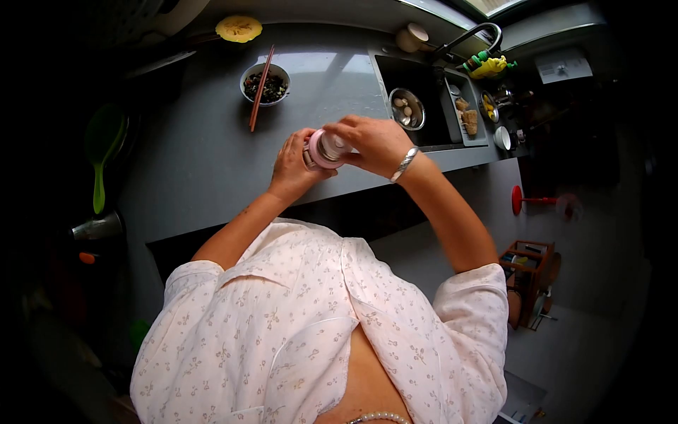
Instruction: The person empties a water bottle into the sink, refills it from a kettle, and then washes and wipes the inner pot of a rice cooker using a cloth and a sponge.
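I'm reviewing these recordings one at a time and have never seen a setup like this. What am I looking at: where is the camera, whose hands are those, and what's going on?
There is no robot here. A person wears one camera on the head, looking forward and down, so this single picture shows roughly their own view, with dark, curved edges.

The left hand grips the side of a small pink-rimmed container. The right hand, with a bracelet at the wrist, has its fingers at the top. What the container holds is unclear.

On the grey counter stands a bowl of dark food with chopsticks across it. To the right is a sink.
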### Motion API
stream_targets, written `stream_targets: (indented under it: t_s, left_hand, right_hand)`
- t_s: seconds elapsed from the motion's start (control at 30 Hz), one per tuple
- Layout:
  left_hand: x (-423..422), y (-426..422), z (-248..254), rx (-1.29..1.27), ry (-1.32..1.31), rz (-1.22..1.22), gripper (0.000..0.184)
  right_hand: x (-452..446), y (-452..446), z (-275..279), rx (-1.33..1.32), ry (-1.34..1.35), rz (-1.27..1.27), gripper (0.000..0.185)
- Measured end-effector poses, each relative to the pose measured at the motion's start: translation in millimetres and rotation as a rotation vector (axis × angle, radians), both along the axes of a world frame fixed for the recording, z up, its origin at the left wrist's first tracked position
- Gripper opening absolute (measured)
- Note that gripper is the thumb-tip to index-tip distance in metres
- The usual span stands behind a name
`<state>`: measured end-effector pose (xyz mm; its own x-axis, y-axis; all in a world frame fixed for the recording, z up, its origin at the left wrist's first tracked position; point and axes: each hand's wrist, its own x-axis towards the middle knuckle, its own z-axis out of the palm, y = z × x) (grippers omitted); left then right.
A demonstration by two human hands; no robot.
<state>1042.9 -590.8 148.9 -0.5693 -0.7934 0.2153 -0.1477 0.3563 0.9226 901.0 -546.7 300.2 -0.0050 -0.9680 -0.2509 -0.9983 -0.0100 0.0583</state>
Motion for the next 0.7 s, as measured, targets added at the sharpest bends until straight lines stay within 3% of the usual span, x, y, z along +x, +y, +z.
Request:
stream_targets:
  t_s: [0.17, 0.23, 0.27, 0.4, 0.47, 0.57, 0.7]
  left_hand:
    - [1, -1, 1, -0.021, -0.031, -0.013, 0.076]
    - [1, 1, 1, -0.011, -0.025, 0.006, 0.075]
    - [1, 2, 1, -0.002, -0.016, 0.024, 0.075]
    - [0, 0, 2, 0.017, -0.014, -0.01, 0.075]
    - [1, 2, 3, -0.003, -0.028, -0.006, 0.076]
    - [0, 1, 3, 0.021, -0.008, -0.027, 0.076]
    - [1, -3, 1, 0.032, -0.04, -0.042, 0.082]
  right_hand:
    - [11, -7, 10, 0.303, 0.172, -0.262, 0.049]
    - [-10, 9, -1, -0.231, -0.135, 0.219, 0.05]
    - [-14, 8, 0, -0.175, -0.119, 0.289, 0.049]
    - [-8, 3, -11, -0.073, -0.011, 0.19, 0.049]
    - [2, 3, -15, 0.053, 0.075, -0.035, 0.049]
    - [9, 4, -9, 0.115, 0.111, -0.128, 0.054]
    - [-11, 10, -6, -0.135, -0.023, 0.076, 0.056]
